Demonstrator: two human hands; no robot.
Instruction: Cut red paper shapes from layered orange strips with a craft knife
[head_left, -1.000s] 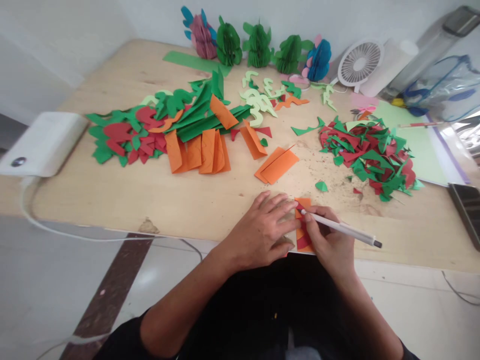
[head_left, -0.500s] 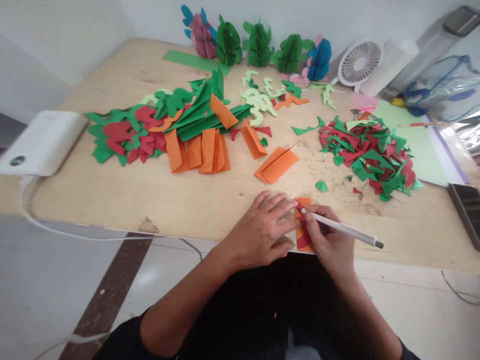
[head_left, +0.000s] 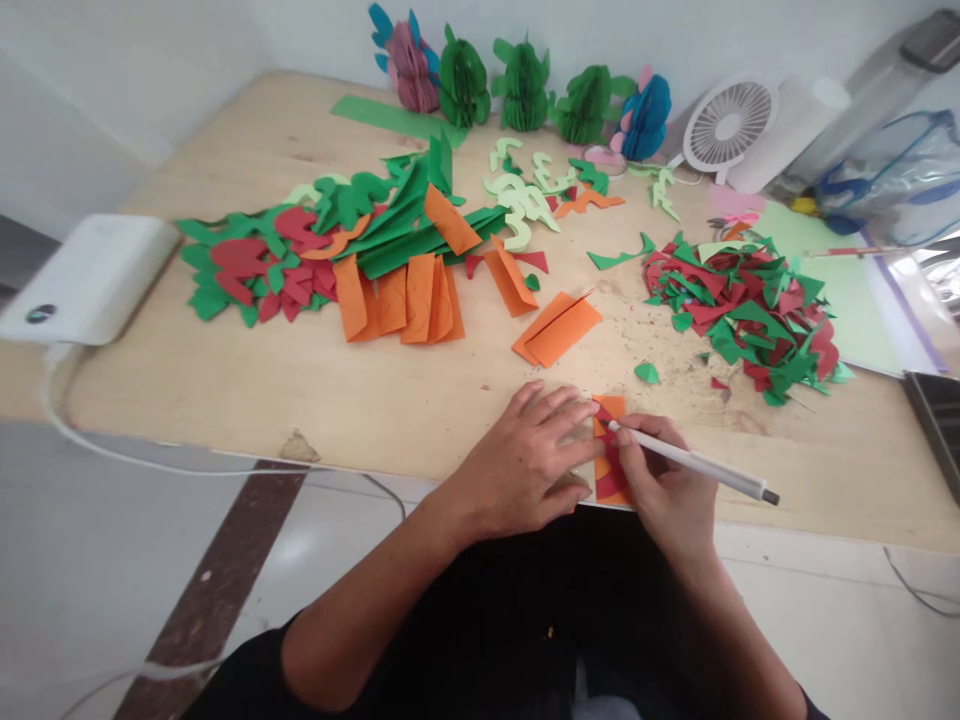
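Between my hands, at the table's front edge, lies a strip of orange paper with a red paper cutout on top. My left hand rests flat with its fingers outstretched, their tips at the left side of the papers. A white pen is pinched in my right hand; its tip meets the red cutout's edge near the top. Beyond my hands sits a folded orange paper, and more folded orange papers stand to its left. My left fingers hide part of the cutout.
A heap of red and green scraps lies at right, a pile of green and red cutouts at left. Honeycomb paper figures and a small fan line the wall. A white power bank trails a cable off the table.
The pen has shifted slightly down and right along the red cutout's edge, with my right hand. My left hand keeps its place. The view has moved a little.
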